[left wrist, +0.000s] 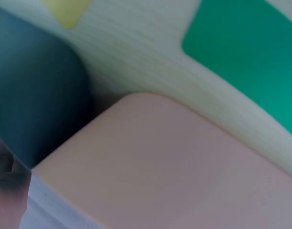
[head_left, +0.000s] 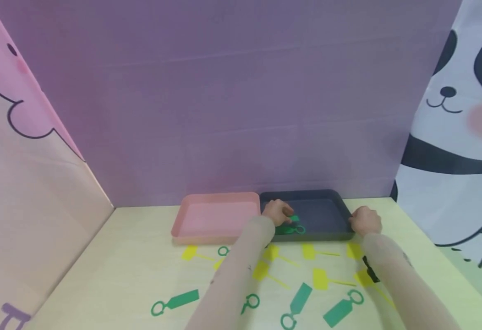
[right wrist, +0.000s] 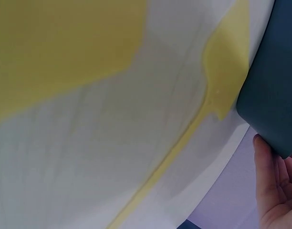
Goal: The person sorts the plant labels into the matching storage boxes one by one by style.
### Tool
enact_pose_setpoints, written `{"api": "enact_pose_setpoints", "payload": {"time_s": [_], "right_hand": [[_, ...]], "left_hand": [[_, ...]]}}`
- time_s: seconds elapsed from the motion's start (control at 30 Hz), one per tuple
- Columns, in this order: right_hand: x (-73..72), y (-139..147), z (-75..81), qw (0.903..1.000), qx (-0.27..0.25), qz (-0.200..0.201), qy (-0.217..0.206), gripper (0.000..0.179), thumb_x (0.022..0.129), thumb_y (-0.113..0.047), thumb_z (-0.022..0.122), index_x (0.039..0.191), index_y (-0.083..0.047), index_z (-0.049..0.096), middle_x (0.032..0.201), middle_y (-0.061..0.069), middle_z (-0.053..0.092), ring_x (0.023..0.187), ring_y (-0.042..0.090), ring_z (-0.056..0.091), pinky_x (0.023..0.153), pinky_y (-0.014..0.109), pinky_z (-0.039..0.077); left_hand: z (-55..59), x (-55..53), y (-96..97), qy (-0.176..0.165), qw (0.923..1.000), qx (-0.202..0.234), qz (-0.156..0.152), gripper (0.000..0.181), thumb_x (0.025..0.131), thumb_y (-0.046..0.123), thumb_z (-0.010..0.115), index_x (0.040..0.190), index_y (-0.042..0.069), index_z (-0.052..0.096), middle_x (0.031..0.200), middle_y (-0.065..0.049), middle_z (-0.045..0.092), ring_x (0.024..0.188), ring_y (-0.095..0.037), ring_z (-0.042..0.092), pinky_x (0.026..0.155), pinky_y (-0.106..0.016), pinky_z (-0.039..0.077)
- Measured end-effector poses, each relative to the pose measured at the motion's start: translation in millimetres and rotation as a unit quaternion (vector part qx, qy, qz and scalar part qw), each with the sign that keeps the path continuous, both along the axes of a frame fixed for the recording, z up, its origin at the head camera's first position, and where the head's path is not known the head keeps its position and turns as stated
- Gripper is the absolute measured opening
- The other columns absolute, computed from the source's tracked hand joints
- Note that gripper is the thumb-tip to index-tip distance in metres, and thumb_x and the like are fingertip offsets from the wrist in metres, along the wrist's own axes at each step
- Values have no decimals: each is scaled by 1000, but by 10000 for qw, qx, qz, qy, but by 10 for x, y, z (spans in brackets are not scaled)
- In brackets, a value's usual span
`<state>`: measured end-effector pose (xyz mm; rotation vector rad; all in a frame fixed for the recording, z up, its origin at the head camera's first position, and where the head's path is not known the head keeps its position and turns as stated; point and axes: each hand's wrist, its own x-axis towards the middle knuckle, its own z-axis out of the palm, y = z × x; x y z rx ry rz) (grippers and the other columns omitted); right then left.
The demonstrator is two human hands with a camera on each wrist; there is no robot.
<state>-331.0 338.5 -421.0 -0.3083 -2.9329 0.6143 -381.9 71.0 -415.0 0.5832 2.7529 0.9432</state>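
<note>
My left hand [head_left: 278, 212] reaches over the left part of a dark tray [head_left: 342, 208], with its thumb and fingers pinching a green tag [head_left: 293, 218]. Just below those fingertips, a green ring-ended tag [head_left: 299, 229] lies inside the tray. At the tray's right side, my right hand [head_left: 366, 221] grips the wall. In the right wrist view, that hand's thumb [right wrist: 265, 167] and curled fingers meet at the dark tray's corner [right wrist: 275, 114]. The left wrist view catches only a blurred part of my left hand [left wrist: 7, 205] beyond the tray edges.
A pink tray [head_left: 220, 220] stands against the dark tray's left side, both near the purple backdrop [head_left: 241, 114]. Several green ring-ended tags [head_left: 184, 299] and several yellow tags with thin tails [head_left: 320, 278] lie across the table in front, some hidden under my forearms.
</note>
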Motion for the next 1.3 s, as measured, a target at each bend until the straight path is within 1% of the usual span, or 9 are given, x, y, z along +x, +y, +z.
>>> {"api": "enact_pose_setpoints", "payload": {"time_s": [0.13, 0.2, 0.33, 0.53, 0.63, 0.7, 0.97, 1.17, 1.3], "right_hand": [[10, -14, 7, 10000, 13, 26, 32, 26, 81, -11, 54, 95, 9, 64, 97, 29, 64, 85, 45, 59, 69, 51, 50], [13, -15, 8, 10000, 30, 48, 51, 26, 81, -11, 54, 94, 9, 64, 96, 29, 64, 85, 45, 59, 69, 51, 50], [17, -14, 14, 10000, 79, 27, 34, 26, 81, -10, 54, 93, 10, 64, 95, 29, 64, 84, 45, 59, 68, 51, 50], [11, -17, 0, 9999, 126, -16, -40, 27, 81, -11, 54, 96, 10, 63, 98, 29, 63, 86, 45, 59, 70, 51, 50], [4, -13, 0, 9999, 140, 11, -30, 28, 81, -11, 54, 96, 10, 63, 98, 29, 63, 86, 45, 59, 70, 51, 50], [0, -13, -1, 9999, 141, 21, -23, 28, 81, -11, 54, 96, 10, 63, 98, 29, 63, 86, 45, 59, 70, 51, 50], [-19, -8, 0, 9999, 133, 49, -48, 28, 81, -12, 54, 97, 10, 63, 99, 29, 63, 86, 45, 59, 71, 52, 49], [-3, -21, 15, 9998, 159, 80, 8, 28, 81, -12, 54, 97, 10, 63, 100, 29, 63, 87, 45, 59, 72, 52, 49], [14, -29, 23, 9998, 184, 84, 32, 28, 81, -12, 55, 97, 10, 63, 99, 29, 63, 87, 46, 59, 72, 52, 49]], "left_hand": [[-27, -7, 19, -72, 9999, -44, 123, 34, 74, 13, 73, 108, 17, 68, 103, 5, 69, 97, -12, 62, 84, -26, 50], [-43, -9, 37, -137, 9998, -48, 152, 34, 75, 13, 73, 108, 17, 68, 103, 6, 69, 97, -12, 62, 83, -26, 51], [-79, -23, 77, -92, 9998, -129, 127, 33, 75, 13, 73, 108, 17, 68, 102, 6, 69, 97, -12, 61, 83, -25, 50], [-134, -30, 96, -101, 9993, -318, 165, 34, 75, 13, 73, 109, 18, 68, 103, 5, 69, 94, -10, 63, 76, -21, 51], [-160, -34, 91, -181, 9992, -290, 197, 34, 76, 12, 72, 109, 18, 67, 103, 4, 69, 92, -10, 63, 72, -20, 51], [-169, -39, 85, -163, 9993, -279, 178, 35, 76, 11, 72, 109, 17, 67, 103, 4, 69, 92, -10, 63, 72, -20, 51], [-169, -53, 57, 165, 9986, -505, -15, 37, 76, 6, 72, 111, 17, 67, 105, 5, 69, 99, -12, 61, 83, -23, 50], [-154, -68, 50, 140, 9987, -480, -81, 34, 78, 13, 72, 112, 15, 66, 105, 4, 68, 99, -13, 61, 85, -24, 49], [-142, -83, 57, 32, 9991, -413, -62, 33, 80, 16, 71, 112, 15, 66, 107, 5, 68, 101, -13, 61, 85, -24, 49]]}}
